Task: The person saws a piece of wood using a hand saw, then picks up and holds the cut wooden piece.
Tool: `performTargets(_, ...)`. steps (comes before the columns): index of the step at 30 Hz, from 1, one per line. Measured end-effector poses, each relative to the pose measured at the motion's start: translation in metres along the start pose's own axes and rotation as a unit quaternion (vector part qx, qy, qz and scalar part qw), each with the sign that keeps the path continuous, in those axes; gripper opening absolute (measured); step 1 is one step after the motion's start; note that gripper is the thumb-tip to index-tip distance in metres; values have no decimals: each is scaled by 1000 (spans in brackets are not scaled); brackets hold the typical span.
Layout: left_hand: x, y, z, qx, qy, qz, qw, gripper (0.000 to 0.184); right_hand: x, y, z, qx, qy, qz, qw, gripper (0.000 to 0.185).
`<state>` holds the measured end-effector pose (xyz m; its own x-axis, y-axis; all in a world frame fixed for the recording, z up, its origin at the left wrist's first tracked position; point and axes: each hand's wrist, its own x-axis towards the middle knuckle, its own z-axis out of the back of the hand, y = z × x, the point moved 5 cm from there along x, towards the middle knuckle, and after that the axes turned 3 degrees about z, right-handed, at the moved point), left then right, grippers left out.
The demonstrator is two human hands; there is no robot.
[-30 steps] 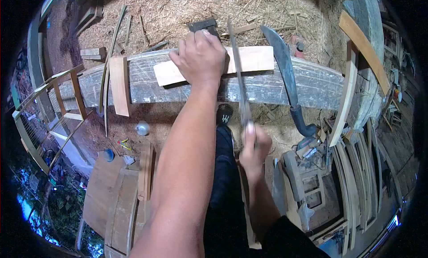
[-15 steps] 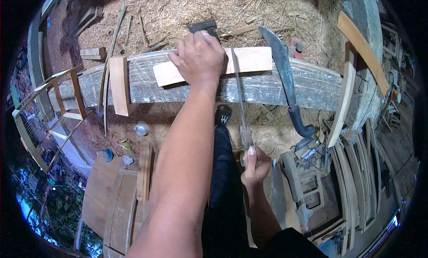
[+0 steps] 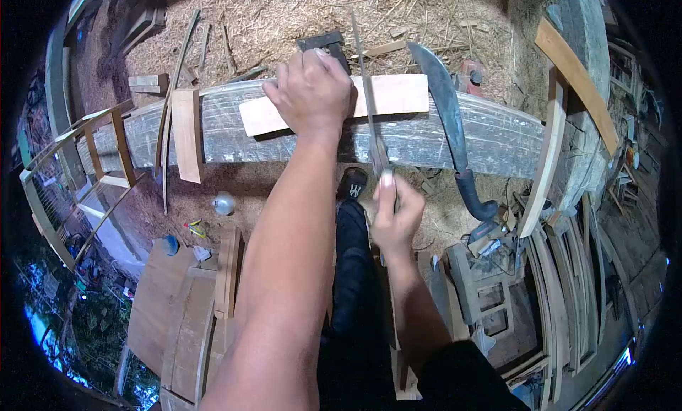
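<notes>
A pale, slightly curved wooden board (image 3: 398, 95) lies across a worn, scarred beam (image 3: 426, 142). My left hand (image 3: 310, 91) is closed over the board left of its middle and presses it against the beam. My right hand (image 3: 396, 206), below the beam, is closed on the handle of a handsaw (image 3: 368, 91). The saw's thin blade is seen nearly edge-on; it crosses the board just right of my left hand and points away from me. Just beyond my left hand is a dark metal piece (image 3: 323, 41), partly hidden by the knuckles.
A machete (image 3: 449, 105) with a black curved handle lies over the beam to the right. At left, a short plank (image 3: 187, 135) rests across it. Curved strips (image 3: 579, 84) lean at the far right. Wood shavings cover the ground, with a clear round container (image 3: 224, 203) near the beam.
My right hand has pushed the handsaw forward, away from me, so its blade now reaches well past the board. My left hand stays on the board.
</notes>
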<state>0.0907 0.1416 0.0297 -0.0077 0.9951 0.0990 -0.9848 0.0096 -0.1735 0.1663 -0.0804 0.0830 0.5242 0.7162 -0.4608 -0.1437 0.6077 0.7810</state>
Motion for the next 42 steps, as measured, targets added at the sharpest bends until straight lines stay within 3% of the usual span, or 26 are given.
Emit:
performTargets(6,4,1,-2,6,4,3,1000,25,-59,-12,18,56,-18,-11,998,29)
performTargets(8,1,0,2,-20,-18,-5,1000,26,-43,0,18,6,-81,60,995,30)
performTargets(9,-1,-2,2,-23,-17,-6,1000,26,-12,4,9,9,7,-10,1000,31)
performTargets(12,1,0,0,1,4,8,1000,28,30,16,-7,47,-23,18,998,34)
performTargets(14,2,2,0,1,7,13,1000,29,25,26,0,129,-14,-34,991,37)
performTargets(18,1,-2,3,-5,18,26,999,31,8,42,35,227,-94,103,964,36)
performTargets(20,1,0,0,-14,16,25,999,31,17,45,53,211,-121,53,969,36)
performTargets(25,3,-4,2,9,41,25,999,30,78,41,38,78,-128,76,986,22)
performTargets(29,2,-2,1,5,23,11,1000,26,139,77,22,-17,-200,285,937,16)
performTargets(31,3,-3,1,6,22,7,1000,26,170,86,8,-117,-235,384,885,18)
performTargets(33,4,-6,4,7,21,1,1000,25,193,87,-5,-172,-238,421,858,22)
performTargets(42,8,-7,5,-16,90,2,996,24,204,85,-18,-238,-193,379,873,22)
